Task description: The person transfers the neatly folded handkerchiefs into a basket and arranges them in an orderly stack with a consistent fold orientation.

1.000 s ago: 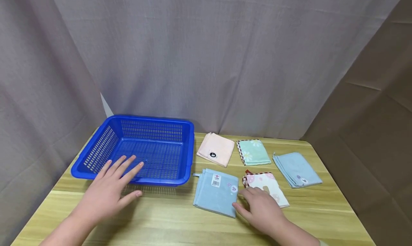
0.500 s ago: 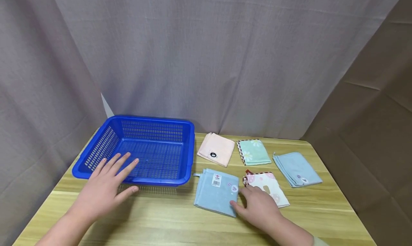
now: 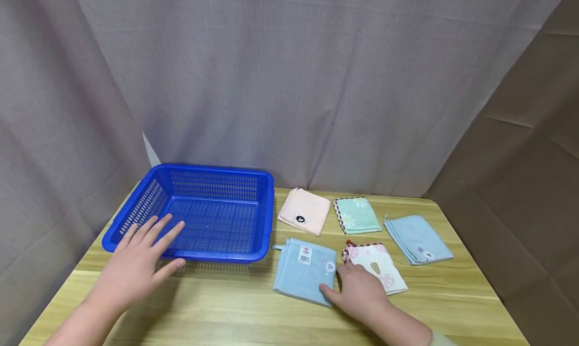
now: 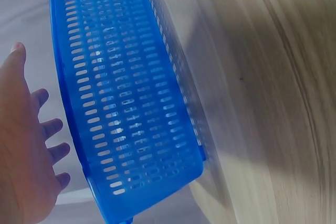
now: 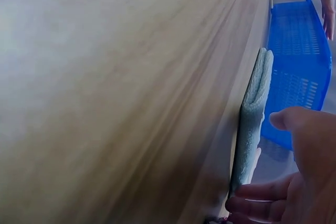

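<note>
A blue folded towel [image 3: 300,276] with a white barcode label lies flat on the table at front centre. My right hand [image 3: 362,291] is at its right edge. In the right wrist view, the thumb stands a little above the folded towel [image 5: 251,124], while the fingertips are low at its near edge. Behind that hand lies a white and pink patterned towel [image 3: 388,271], partly covered by the fingers. My left hand [image 3: 133,270] hovers with spread fingers at the front left rim of a blue plastic basket [image 3: 217,256]. The left wrist view shows this hand just outside the perforated basket wall [image 4: 121,82], holding nothing.
Farther back lie a pink folded towel [image 3: 307,207] and a green one with white flowers [image 3: 359,215]. A second blue towel [image 3: 418,240] lies at the right. Grey cloth [image 3: 289,84] hangs behind the wooden table [image 3: 235,306]; a brown panel [image 3: 511,185] borders the right.
My right hand has shifted slightly left, bringing the thumb farther over the blue towel. My left hand has drifted left along the basket's front rim.
</note>
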Demonstrator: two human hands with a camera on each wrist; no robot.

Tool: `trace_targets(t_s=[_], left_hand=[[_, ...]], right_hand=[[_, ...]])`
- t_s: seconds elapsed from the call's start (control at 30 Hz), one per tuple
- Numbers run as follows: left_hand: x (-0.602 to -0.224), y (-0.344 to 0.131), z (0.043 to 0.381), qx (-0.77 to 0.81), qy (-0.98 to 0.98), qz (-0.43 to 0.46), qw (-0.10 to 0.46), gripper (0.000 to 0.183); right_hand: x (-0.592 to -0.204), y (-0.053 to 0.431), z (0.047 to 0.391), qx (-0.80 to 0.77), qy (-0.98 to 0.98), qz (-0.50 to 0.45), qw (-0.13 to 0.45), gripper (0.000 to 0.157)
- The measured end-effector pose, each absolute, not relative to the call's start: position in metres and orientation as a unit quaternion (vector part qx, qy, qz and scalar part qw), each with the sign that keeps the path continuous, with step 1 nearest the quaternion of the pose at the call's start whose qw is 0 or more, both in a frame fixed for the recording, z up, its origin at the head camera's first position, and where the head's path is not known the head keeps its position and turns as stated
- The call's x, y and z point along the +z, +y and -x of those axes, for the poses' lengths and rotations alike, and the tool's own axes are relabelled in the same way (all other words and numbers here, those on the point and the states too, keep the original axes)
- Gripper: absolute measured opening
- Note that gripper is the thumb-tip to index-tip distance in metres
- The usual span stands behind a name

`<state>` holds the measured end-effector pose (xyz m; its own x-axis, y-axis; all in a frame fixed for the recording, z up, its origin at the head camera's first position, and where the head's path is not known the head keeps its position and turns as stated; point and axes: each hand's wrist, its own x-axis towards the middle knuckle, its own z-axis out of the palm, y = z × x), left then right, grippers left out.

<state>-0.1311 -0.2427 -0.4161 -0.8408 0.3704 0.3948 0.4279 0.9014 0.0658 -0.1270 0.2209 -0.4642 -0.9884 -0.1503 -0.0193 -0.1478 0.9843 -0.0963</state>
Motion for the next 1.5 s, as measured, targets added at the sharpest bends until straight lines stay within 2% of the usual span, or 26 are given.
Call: trace_targets(t_s=[0.47, 1.23, 1.5], left_hand=[[-0.416, -0.255, 0.138, -0.086, -0.959, 0.192, 0.188, 0.075], [-0.419, -0.277, 0.151, -0.103, -0.966, 0.152, 0.18, 0.072], [-0.421, -0.283, 0.156, -0.093, -0.973, 0.137, 0.158, 0.073]], right_hand=[[-0.466, 0.219, 0.138, -0.049, 0.996, 0.041, 0.059, 0.082], [-0.471, 0.218, 0.147, -0.05, 0.997, 0.037, 0.046, 0.091], [-0.472, 0.217, 0.148, -0.052, 0.997, 0.037, 0.044, 0.089]])
